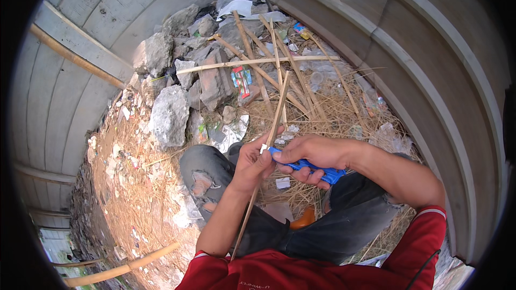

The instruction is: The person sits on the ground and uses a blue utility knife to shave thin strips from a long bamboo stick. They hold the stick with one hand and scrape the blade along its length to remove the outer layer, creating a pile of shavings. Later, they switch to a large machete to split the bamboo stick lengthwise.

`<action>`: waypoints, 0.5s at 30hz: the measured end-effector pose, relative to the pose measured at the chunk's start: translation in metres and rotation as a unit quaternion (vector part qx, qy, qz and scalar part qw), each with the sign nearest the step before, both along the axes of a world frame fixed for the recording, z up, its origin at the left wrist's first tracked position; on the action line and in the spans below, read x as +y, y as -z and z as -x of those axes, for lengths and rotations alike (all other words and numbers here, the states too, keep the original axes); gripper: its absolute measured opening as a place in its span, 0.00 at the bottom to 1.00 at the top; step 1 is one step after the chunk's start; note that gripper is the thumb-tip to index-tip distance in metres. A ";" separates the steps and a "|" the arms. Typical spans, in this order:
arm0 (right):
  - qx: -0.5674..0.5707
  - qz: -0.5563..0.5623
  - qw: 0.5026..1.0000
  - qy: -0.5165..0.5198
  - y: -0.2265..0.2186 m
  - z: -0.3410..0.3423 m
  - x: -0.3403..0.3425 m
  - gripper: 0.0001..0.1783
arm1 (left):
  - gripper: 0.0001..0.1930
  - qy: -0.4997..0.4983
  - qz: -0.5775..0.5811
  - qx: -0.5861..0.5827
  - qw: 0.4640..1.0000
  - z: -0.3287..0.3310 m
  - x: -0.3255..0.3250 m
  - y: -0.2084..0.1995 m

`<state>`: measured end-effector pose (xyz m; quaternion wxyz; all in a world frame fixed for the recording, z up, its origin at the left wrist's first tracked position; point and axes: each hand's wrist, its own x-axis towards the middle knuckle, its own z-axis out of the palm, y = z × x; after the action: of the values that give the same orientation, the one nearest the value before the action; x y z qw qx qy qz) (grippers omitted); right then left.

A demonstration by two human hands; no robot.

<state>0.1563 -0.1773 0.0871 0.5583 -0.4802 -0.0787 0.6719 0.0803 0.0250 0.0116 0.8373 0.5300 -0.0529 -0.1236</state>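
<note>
Near centre, the left hand [251, 165] pinches a wooden strip [279, 110] pointing to one o'clock; the right hand [313, 153] grips a blue object [331, 175] beside it. Work looks unfinished; loose sticks [258, 62] lie untouched at twelve.

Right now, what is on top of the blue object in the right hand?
The thumb of the right hand lies over part of the blue object. The surface beneath this thumb is covered.

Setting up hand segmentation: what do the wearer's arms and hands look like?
Left hand and right hand: bare, no gloves; no watch visible on either wrist. Forearms bare. Short red sleeves, each with a white stripe near the cuff. A thin black cable crosses the right sleeve.
</note>
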 end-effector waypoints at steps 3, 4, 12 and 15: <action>0.001 -0.014 1.000 0.026 0.009 -0.002 0.000 0.21 | 0.39 -0.022 -0.018 -0.008 1.000 -0.002 -0.007 -0.006; -0.018 0.002 0.999 0.045 0.008 -0.001 -0.001 0.21 | 0.37 -0.036 -0.031 -0.003 0.999 -0.003 -0.012 -0.013; -0.058 -0.051 0.898 0.433 0.001 -0.081 -0.041 0.19 | 0.19 -0.067 -0.186 0.060 0.978 0.024 -0.034 -0.006; -0.182 -0.032 0.886 0.425 -0.005 -0.080 -0.048 0.22 | 0.20 -0.053 -0.140 0.040 0.988 0.018 -0.029 -0.007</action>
<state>0.2368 -0.2257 0.0917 0.7813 -0.5634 0.0113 0.2684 0.0624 -0.0039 0.0184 0.7619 0.6383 0.0267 -0.1068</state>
